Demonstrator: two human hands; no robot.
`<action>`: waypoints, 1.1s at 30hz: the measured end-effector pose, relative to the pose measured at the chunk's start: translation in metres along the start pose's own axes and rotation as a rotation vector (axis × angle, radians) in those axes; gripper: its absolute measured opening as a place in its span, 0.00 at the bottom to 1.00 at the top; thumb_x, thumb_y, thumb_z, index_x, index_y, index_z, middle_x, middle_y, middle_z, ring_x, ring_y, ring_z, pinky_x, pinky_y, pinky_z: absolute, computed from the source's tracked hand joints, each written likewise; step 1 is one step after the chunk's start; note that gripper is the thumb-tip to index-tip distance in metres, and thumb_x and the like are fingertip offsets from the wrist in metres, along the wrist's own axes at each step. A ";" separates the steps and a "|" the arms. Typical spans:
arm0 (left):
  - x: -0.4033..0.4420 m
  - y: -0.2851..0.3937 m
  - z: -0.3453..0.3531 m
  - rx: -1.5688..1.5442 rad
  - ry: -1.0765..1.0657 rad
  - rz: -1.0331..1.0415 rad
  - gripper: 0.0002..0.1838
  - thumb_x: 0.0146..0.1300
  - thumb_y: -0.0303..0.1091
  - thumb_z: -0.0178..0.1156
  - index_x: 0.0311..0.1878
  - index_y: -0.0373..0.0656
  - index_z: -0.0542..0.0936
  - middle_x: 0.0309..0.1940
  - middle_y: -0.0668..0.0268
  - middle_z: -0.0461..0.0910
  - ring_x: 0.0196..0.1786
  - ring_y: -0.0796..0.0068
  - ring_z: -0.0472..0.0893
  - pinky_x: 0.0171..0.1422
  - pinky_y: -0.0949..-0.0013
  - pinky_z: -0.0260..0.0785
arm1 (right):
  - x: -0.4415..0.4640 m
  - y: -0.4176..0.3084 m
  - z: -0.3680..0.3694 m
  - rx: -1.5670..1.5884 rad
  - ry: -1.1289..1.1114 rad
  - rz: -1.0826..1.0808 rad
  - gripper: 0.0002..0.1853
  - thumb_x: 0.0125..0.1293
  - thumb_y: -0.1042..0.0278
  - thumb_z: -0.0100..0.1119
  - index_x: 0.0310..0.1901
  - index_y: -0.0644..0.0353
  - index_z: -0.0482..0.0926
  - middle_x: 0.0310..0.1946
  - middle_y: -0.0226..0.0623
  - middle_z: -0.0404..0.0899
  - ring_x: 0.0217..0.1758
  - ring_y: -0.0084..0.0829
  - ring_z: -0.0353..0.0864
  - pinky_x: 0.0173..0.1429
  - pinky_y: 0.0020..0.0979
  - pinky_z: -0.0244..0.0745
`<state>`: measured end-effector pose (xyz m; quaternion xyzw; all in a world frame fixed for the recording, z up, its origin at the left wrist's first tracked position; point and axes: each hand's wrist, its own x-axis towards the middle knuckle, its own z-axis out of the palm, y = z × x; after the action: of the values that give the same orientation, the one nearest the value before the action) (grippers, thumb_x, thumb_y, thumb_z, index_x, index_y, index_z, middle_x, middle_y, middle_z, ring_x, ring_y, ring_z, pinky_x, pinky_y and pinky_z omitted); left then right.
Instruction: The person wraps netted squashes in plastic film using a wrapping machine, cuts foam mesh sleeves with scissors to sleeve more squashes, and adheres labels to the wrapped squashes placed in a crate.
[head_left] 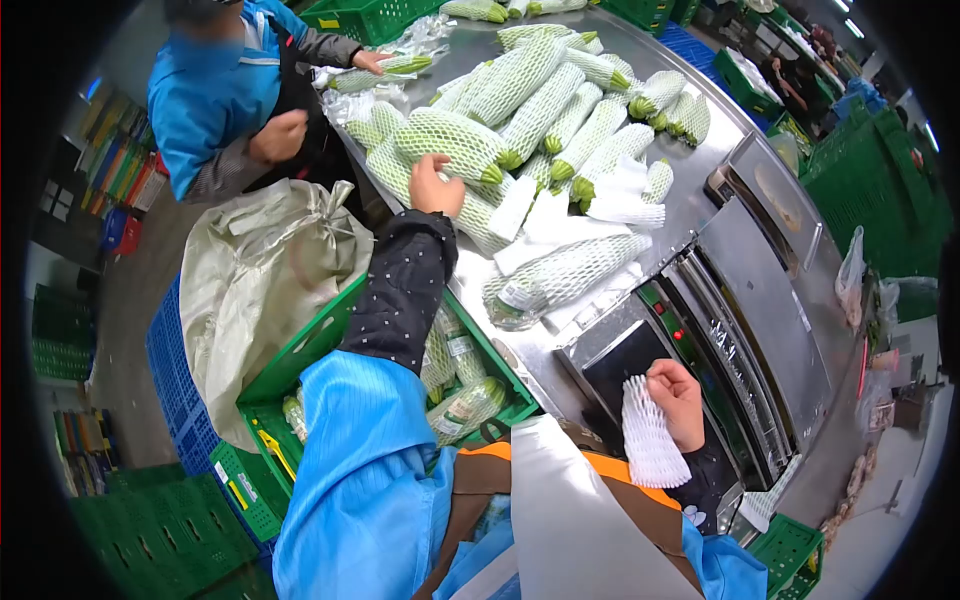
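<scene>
My left hand (437,187) reaches out to the near side of the pile, its fingers curled against a zucchini (455,142) in a white foam net. More netted zucchini (540,85) lie heaped around and beyond it, green stem ends showing. In my right hand (677,400), a loose white foam net sleeve (650,435) hangs down, pinched near its top edge. That hand is just in front of the wrapping machine (720,330). Between my hands lies a netted zucchini in clear film (565,275), beside several flat white foam sleeves (545,222).
A green crate (520,400) with wrapped, labelled zucchini stands below my left arm. Beside it is a large pale sack (265,285). Across the table's left corner, a co-worker in a blue jacket (215,100) has one hand at a zucchini. Green crates (880,190) are stacked at right.
</scene>
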<state>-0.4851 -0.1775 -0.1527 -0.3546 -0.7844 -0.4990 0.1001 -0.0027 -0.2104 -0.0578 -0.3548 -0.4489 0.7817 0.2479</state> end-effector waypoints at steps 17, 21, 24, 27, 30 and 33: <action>-0.013 0.039 -0.001 0.090 -0.206 -1.245 0.58 0.38 0.52 0.72 0.66 0.28 0.53 0.63 0.44 0.64 0.63 0.53 0.69 0.69 0.59 0.59 | 0.037 0.025 0.030 -0.171 -0.171 0.158 0.05 0.65 0.79 0.58 0.43 0.64 0.77 0.31 0.25 0.78 0.34 0.12 0.73 0.40 0.17 0.67; -0.037 0.027 0.018 -0.540 0.264 -1.127 0.52 0.36 0.28 0.76 0.64 0.32 0.53 0.56 0.49 0.69 0.56 0.56 0.73 0.59 0.56 0.69 | 0.029 0.031 0.025 -0.145 -0.139 0.163 0.06 0.65 0.79 0.58 0.43 0.64 0.77 0.32 0.24 0.77 0.35 0.12 0.73 0.40 0.17 0.68; -0.029 0.054 -0.012 -0.672 0.406 -0.883 0.49 0.34 0.22 0.76 0.61 0.36 0.57 0.53 0.54 0.71 0.51 0.60 0.76 0.52 0.56 0.73 | 0.034 0.042 0.021 -0.143 -0.205 0.114 0.07 0.65 0.78 0.58 0.45 0.64 0.77 0.36 0.25 0.78 0.37 0.11 0.73 0.41 0.16 0.68; -0.041 0.067 -0.070 -1.132 0.410 -0.661 0.42 0.42 0.13 0.69 0.62 0.42 0.62 0.55 0.59 0.73 0.54 0.64 0.76 0.56 0.61 0.73 | 0.038 0.036 0.029 -0.204 -0.245 0.095 0.11 0.67 0.74 0.58 0.49 0.65 0.76 0.37 0.25 0.78 0.37 0.12 0.73 0.42 0.18 0.69; -0.072 0.124 -0.137 -1.330 0.164 -0.427 0.25 0.57 0.22 0.63 0.58 0.41 0.71 0.54 0.62 0.75 0.56 0.66 0.76 0.62 0.58 0.69 | 0.048 0.016 0.059 0.083 -0.438 0.178 0.24 0.74 0.55 0.48 0.65 0.62 0.68 0.39 0.32 0.80 0.37 0.16 0.76 0.43 0.21 0.72; -0.126 0.205 -0.157 -1.298 0.107 -0.285 0.27 0.60 0.23 0.60 0.63 0.40 0.66 0.60 0.56 0.72 0.64 0.60 0.70 0.72 0.55 0.60 | 0.080 0.028 0.093 0.725 -0.650 0.365 0.38 0.71 0.38 0.41 0.72 0.58 0.51 0.43 0.47 0.80 0.39 0.32 0.83 0.45 0.28 0.79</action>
<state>-0.2898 -0.3174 0.0043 -0.2106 -0.3581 -0.8952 -0.1616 -0.1271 -0.2157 -0.0770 -0.0575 -0.1341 0.9873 0.0624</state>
